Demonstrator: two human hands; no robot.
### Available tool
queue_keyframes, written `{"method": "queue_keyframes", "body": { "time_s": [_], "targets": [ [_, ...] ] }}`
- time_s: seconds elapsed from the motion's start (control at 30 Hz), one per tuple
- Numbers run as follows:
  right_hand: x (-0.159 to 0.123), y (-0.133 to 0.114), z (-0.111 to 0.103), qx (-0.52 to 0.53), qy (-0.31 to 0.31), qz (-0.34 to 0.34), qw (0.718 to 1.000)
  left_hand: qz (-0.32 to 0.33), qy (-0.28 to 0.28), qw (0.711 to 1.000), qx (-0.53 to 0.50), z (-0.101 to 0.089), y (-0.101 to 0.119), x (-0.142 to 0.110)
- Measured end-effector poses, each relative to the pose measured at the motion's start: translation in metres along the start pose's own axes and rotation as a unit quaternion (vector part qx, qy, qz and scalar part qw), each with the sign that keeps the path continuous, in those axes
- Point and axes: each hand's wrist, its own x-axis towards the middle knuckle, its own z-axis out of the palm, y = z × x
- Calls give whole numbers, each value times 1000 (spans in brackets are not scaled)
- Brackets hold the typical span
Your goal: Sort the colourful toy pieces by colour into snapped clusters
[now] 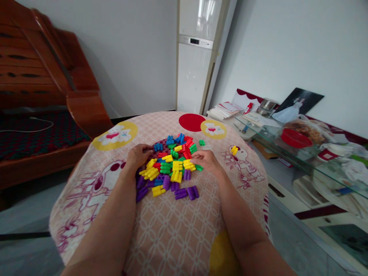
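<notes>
A loose heap of plastic building blocks, each like joined short tubes, lies on the round table in yellow, green, red, blue and purple. My left hand (139, 156) is at the heap's left edge, its fingers curled together, close to a blue block (158, 147). What lies between those fingertips is hidden. On the right side, my right hand (208, 161) has its thumb and fingers drawn together beside a yellow block (189, 165); what they grip is too small to make out. Purple blocks (181, 193) lie nearest me. Under the far blocks shows a maroon patterned surface (165, 142).
A patterned cloth (172, 237) covers the table. One yellow block (234, 150) lies apart at the right. A glass-topped cabinet (276, 142) with papers, a red bowl (296, 138) and bags stands to the right. A wooden bench (83, 111) is at the left.
</notes>
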Motion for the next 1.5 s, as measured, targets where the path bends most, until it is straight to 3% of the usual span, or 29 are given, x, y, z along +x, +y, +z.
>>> {"method": "queue_keyframes", "body": {
  "time_s": [0.1, 0.2, 0.6, 0.73, 0.87, 1.2, 1.5],
  "targets": [
    [0, -2, 7, 55, -71, 21, 996, 2, -1, 1000, 3, -1, 2, -1],
    [1, -3, 6, 129, -59, 55, 988, 3, 2, 1000, 5, -1, 2, 0],
    [-2, 6, -14, 235, 83, 89, 964, -6, -1, 1000, 1, 1, -1, 1],
    [-1, 21, -26, 148, 186, 127, 963, -1, -4, 1000, -1, 2, -3, 3],
    [0, 31, -37, 51, 272, 176, 945, -8, -7, 1000, -2, 2, -4, 3],
    [0, 26, -32, 108, 199, 177, 958, -10, -6, 1000, -14, 3, -5, 3],
    [-1, 29, -26, 36, 170, 164, 971, -4, 1, 1000, -16, 1, -2, 1]
  ]
}}
